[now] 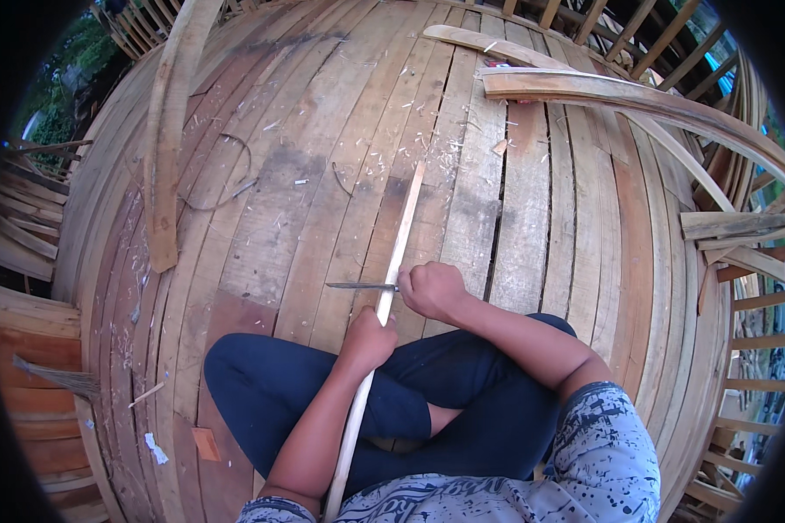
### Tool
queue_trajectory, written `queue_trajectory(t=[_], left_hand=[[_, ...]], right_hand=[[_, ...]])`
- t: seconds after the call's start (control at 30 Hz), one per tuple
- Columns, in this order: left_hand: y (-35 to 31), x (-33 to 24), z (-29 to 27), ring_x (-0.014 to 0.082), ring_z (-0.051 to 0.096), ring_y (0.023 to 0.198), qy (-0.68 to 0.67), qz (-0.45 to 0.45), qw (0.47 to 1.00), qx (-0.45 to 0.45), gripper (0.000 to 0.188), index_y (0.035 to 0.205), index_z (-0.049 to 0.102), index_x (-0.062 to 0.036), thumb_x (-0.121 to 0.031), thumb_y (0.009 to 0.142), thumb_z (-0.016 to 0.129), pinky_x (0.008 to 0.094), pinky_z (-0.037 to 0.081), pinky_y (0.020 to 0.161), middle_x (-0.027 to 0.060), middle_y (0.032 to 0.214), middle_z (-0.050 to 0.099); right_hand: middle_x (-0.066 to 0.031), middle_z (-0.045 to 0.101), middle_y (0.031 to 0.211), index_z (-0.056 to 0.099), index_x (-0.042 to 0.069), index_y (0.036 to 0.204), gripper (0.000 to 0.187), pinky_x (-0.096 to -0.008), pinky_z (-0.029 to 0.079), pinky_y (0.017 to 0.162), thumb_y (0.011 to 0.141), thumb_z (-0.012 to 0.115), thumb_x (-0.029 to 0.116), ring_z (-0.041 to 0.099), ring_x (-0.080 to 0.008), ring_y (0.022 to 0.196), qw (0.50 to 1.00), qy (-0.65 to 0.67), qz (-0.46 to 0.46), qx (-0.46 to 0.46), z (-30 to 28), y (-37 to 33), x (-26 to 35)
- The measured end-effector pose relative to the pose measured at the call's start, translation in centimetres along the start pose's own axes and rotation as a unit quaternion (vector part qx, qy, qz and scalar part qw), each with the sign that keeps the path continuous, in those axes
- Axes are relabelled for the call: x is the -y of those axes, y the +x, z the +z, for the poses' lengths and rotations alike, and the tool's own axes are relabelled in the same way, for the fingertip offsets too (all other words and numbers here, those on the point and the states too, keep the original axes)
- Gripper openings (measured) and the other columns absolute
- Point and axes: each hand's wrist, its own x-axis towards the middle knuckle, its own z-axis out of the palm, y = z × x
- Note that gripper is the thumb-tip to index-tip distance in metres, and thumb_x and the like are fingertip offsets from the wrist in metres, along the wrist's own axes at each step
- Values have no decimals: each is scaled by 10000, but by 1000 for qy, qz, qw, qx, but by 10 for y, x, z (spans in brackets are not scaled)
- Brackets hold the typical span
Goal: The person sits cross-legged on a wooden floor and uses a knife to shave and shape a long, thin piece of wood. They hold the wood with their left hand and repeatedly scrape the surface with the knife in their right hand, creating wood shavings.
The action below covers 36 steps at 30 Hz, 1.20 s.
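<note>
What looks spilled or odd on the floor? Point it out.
Pale wood shavings litter the brown plank floor around the far end of the long, pale wooden stick; dark, smudgy stains stand out against lighter boards.

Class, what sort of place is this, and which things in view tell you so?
Probably an open-sided wooden platform used as a woodworking spot: it has a plank floor and slatted railing, with shavings scattered near the far end of the pale wooden strip.

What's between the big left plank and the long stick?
Left of the stick, the head view shows thin curved strips and pale bits on floorboards.
</note>
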Motion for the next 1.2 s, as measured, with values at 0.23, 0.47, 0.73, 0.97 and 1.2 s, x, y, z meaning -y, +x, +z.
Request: queue_trajectory(t=[0.23,0.47,0.73,0.97,1.2], left_hand=[[2,-4,-1,495,670,988,3,16,1000,-22,377,1059,578,115,-254,982,593,512,515,857,354,987,667],[11,3,0,474,684,951,-29,11,1000,0,360,1040,594,108,-245,966,604,500,521,829,335,955,676],[14,12,6,231,611,646,-36,40,998,-32,258,984,594,65,-192,992,574,424,472,621,125,717,611],[12,4,2,354,665,840,-52,4,999,2,333,1055,595,85,-238,972,595,452,504,760,236,890,662],[14,4,1,431,696,943,-38,4,999,3,373,1076,604,96,-257,955,610,476,523,832,301,970,685]], right_hand=[[-164,612,570,589,70,584,343,-490,480,439,889,568,224,631,-376,513,982,-32,-103,-155,19,20,-26],[-180,632,596,717,94,666,494,-503,506,567,988,500,399,635,-390,557,998,1,-53,-17,-11,32,-23],[-161,687,761,708,73,954,351,-483,514,679,979,600,406,676,-383,762,989,101,-103,7,-28,21,-44],[-168,674,774,658,31,988,276,-444,492,642,893,764,268,666,-344,701,976,189,-91,51,-29,23,-59],[-139,674,739,624,45,1031,258,-429,501,644,886,770,200,668,-331,678,957,238,-164,-2,-21,26,-62]])
